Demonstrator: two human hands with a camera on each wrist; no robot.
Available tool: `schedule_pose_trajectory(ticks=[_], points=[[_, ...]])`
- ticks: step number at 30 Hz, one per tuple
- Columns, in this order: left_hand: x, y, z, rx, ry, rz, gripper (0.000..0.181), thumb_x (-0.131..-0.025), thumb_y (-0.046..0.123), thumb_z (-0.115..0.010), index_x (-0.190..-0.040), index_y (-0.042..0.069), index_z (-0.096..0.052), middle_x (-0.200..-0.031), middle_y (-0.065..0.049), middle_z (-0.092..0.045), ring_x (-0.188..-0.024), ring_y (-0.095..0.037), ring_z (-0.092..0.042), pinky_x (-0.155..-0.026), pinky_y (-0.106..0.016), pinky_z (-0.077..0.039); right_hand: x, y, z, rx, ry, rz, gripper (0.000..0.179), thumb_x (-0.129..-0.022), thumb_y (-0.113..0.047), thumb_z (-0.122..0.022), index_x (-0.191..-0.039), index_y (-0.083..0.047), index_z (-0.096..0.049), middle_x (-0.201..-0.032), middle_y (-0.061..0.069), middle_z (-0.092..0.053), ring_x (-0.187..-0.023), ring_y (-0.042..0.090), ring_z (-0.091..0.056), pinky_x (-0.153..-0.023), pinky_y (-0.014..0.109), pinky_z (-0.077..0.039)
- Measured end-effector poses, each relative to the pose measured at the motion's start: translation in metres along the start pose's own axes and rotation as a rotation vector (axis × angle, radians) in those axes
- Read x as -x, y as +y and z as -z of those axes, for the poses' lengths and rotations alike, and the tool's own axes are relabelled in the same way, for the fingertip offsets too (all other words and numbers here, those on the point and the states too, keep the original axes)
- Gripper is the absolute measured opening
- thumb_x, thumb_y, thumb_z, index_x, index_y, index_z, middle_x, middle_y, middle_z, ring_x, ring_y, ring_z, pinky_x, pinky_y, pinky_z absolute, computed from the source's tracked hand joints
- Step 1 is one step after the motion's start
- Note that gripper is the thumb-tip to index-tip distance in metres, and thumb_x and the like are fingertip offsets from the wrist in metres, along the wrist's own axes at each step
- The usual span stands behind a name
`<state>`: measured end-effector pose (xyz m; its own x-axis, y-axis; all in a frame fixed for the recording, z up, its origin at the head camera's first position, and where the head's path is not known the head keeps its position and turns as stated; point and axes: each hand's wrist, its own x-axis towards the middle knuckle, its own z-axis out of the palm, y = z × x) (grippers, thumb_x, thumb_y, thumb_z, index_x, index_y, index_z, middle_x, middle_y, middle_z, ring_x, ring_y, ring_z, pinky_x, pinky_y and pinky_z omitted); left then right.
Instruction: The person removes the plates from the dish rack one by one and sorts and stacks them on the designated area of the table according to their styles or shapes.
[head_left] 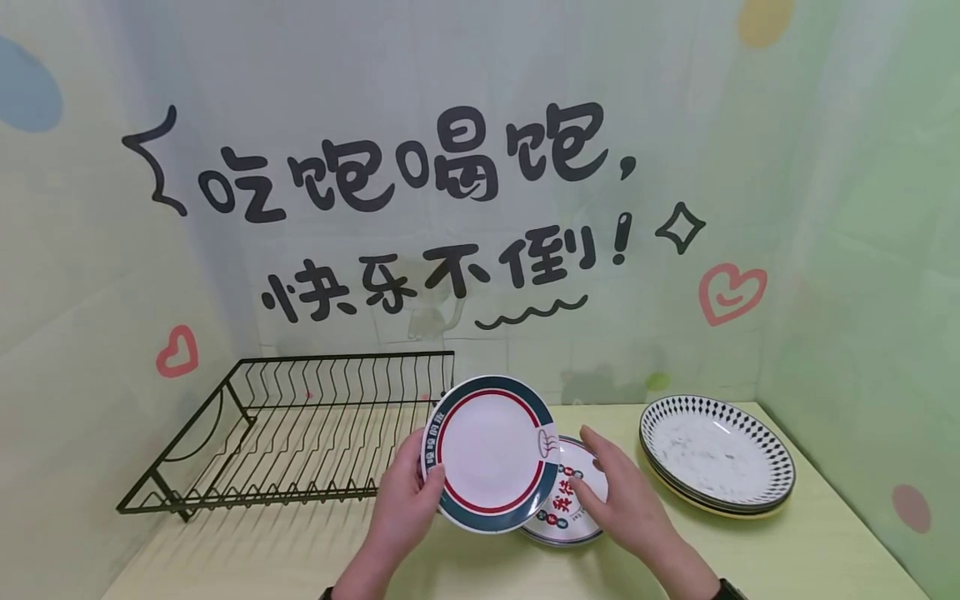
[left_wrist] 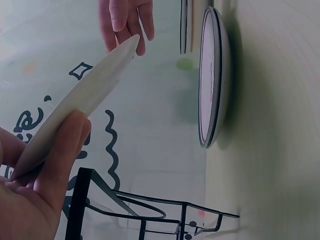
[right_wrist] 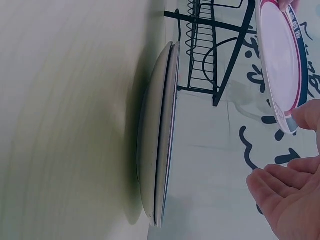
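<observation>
A round white plate (head_left: 491,450) with a teal rim and a red ring is held up above the table, tilted toward the head camera. My left hand (head_left: 405,496) grips its left edge, thumb over the rim and fingers behind, as the left wrist view shows from the side. By the plate's right edge my right hand (head_left: 630,500) is spread, palm turned inward; in the right wrist view its thumb (right_wrist: 306,115) overlaps the rim. Below and behind lies a small stack of round plates (head_left: 562,510), the top one white with red lettering, partly hidden by the held plate.
A black wire dish rack (head_left: 300,433) stands on the left of the pale table (head_left: 300,558), with no plates in it. Several larger plates (head_left: 716,450) with a black diamond border are stacked at the right. A printed backdrop (head_left: 480,75) closes off the back and sides.
</observation>
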<state>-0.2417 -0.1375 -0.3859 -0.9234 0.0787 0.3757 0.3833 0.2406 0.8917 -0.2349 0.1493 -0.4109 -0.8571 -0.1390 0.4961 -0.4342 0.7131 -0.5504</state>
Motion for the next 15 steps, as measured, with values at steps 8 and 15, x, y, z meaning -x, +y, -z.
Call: schedule_pose_trajectory(ticks=[8,15], points=[[0.001,0.002,-0.0039,0.037,-0.068,0.027,0.048,-0.094,-0.006,-0.055,-0.141,0.0,-0.045,-0.117,-0.027,-0.063,-0.088,-0.026,-0.069,-0.067,-0.028,-0.06,-0.0031,-0.0021,-0.0005,-0.065,-0.023,-0.028,0.07,-0.088,-0.008,-0.072,-0.147,0.006,-0.037,-0.138,0.022,-0.054,-0.12,0.034,-0.059,-0.095,0.041,-0.052],[0.0008,-0.0005,-0.008,0.111,-0.121,0.018,0.046,-0.094,-0.009,-0.053,-0.139,-0.001,-0.046,-0.113,-0.026,-0.064,-0.088,-0.025,-0.069,-0.07,-0.031,-0.061,-0.0051,-0.0037,-0.0003,-0.123,-0.009,-0.016,0.068,-0.089,-0.002,-0.07,-0.146,0.009,-0.035,-0.136,0.026,-0.055,-0.119,0.036,-0.059,-0.093,0.043,-0.053]])
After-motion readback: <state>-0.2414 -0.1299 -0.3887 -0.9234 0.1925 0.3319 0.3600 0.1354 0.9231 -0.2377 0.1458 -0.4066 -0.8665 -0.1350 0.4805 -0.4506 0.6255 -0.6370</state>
